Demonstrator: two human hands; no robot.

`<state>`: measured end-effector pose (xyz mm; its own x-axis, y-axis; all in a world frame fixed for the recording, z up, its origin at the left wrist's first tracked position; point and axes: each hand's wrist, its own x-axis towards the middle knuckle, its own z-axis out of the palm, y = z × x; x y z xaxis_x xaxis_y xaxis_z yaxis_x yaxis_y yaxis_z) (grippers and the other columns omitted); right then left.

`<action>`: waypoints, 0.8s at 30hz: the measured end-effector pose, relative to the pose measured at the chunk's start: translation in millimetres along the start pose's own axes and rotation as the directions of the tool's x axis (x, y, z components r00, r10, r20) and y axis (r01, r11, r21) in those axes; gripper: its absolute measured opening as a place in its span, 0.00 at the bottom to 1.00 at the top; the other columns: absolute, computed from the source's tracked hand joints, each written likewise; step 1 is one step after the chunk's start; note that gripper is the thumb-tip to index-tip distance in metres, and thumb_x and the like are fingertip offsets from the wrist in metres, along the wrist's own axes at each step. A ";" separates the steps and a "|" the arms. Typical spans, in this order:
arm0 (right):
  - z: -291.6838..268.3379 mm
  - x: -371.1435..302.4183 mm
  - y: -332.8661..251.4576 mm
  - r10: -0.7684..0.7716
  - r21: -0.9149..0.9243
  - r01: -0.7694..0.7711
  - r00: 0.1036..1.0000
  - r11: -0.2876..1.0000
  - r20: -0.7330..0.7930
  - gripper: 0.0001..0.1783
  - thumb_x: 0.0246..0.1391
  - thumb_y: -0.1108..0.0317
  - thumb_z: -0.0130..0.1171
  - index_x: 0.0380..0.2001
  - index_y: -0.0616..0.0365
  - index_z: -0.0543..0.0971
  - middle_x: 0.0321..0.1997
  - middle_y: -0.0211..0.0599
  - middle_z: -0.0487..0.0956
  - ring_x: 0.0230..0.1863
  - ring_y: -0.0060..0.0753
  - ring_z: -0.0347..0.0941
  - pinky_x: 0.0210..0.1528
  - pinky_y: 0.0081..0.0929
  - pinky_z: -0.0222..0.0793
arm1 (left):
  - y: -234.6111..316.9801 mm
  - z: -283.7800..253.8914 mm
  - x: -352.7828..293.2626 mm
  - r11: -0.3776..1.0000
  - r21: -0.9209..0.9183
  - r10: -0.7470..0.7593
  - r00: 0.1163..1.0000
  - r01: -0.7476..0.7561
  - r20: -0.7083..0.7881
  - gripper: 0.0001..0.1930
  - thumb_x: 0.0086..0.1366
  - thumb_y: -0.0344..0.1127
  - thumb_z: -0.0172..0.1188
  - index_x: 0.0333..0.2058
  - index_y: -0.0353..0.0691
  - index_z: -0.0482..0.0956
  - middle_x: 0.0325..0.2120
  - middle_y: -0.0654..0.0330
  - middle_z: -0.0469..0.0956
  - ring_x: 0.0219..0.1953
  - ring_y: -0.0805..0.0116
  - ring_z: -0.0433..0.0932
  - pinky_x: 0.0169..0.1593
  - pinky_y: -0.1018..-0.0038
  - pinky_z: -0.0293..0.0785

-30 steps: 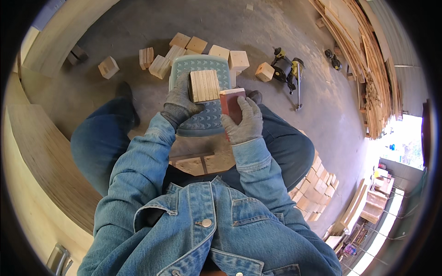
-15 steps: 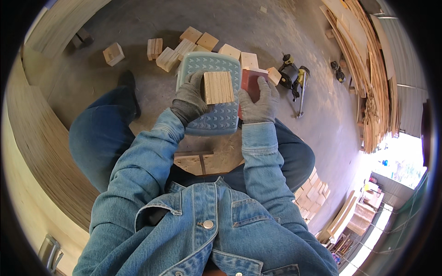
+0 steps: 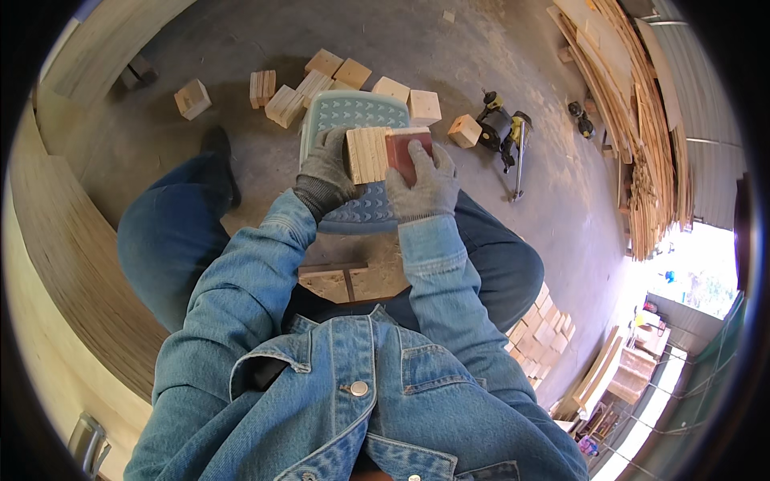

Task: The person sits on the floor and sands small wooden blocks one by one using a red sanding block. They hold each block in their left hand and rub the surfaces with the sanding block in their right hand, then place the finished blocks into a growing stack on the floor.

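Observation:
Over a blue-green plastic stool (image 3: 353, 108) with a studded top, my gloved left hand (image 3: 325, 170) grips a squared wooden block (image 3: 368, 158) from its left side. The block's upper face shows layered plywood stripes. In my gloved right hand (image 3: 423, 186) is a flat, dark red sanding block (image 3: 399, 151), with fingers lying over its face. Its left edge meets the right side of the wooden block. The sanding block's underside and my right thumb's full grip are hidden.
Several loose wooden blocks (image 3: 283, 106) lie on the floor beyond the stool. To their right stand black-and-yellow power tools (image 3: 504, 128). Long boards (image 3: 634, 120) are stacked at the far right, layered sheets (image 3: 76, 264) at the left. More blocks (image 3: 541, 333) are piled beside my right leg.
My right hand has moved left with the sanding block, bringing it from beside the stool against the wooden block. My left hand still holds the wooden block, slightly shifted left.

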<state>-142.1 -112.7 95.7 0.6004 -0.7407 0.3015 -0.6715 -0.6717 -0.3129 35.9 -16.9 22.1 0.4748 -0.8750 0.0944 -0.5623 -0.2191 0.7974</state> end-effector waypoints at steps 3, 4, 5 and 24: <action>6.2 11.2 8.6 0.073 0.046 -0.071 0.997 0.996 -0.029 0.37 0.46 0.51 0.76 0.60 0.52 0.82 0.65 0.61 0.73 0.63 0.63 0.72 0.66 0.54 0.68 | 0.5 -0.3 -0.7 0.999 -0.033 0.005 1.000 -0.005 0.006 0.47 0.43 0.42 0.76 0.63 0.44 0.65 0.58 0.49 0.68 0.63 0.44 0.66 0.72 0.58 0.66; 3.6 10.9 13.3 0.070 0.035 -0.069 0.997 0.997 -0.037 0.37 0.45 0.52 0.76 0.59 0.52 0.82 0.65 0.61 0.73 0.62 0.63 0.72 0.66 0.54 0.68 | 1.4 -1.3 -1.7 0.999 -0.043 0.008 1.000 -0.008 0.005 0.46 0.44 0.42 0.76 0.63 0.44 0.65 0.59 0.49 0.68 0.63 0.44 0.65 0.72 0.57 0.65; 0.3 10.0 17.3 0.067 0.024 -0.066 0.997 0.998 -0.044 0.37 0.45 0.52 0.77 0.59 0.52 0.82 0.65 0.61 0.73 0.62 0.63 0.72 0.67 0.54 0.68 | 3.4 -0.8 -2.7 0.999 -0.053 0.011 1.000 -0.011 0.003 0.46 0.45 0.42 0.75 0.64 0.44 0.65 0.59 0.49 0.67 0.63 0.44 0.65 0.72 0.57 0.64; -3.0 -30.1 8.8 0.004 -0.016 -0.005 0.999 1.000 -0.048 0.37 0.45 0.54 0.78 0.61 0.44 0.82 0.68 0.60 0.69 0.63 0.66 0.70 0.62 0.57 0.72 | -9.6 11.8 -1.3 1.000 -0.025 0.016 1.000 -0.016 0.015 0.51 0.40 0.45 0.78 0.64 0.46 0.64 0.59 0.50 0.68 0.64 0.44 0.65 0.71 0.56 0.66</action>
<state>-167.4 -96.3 86.6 0.5762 -0.7417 0.3434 -0.6812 -0.6680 -0.2995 32.7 -18.7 7.3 0.4552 -0.8849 0.0985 -0.5528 -0.1942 0.8104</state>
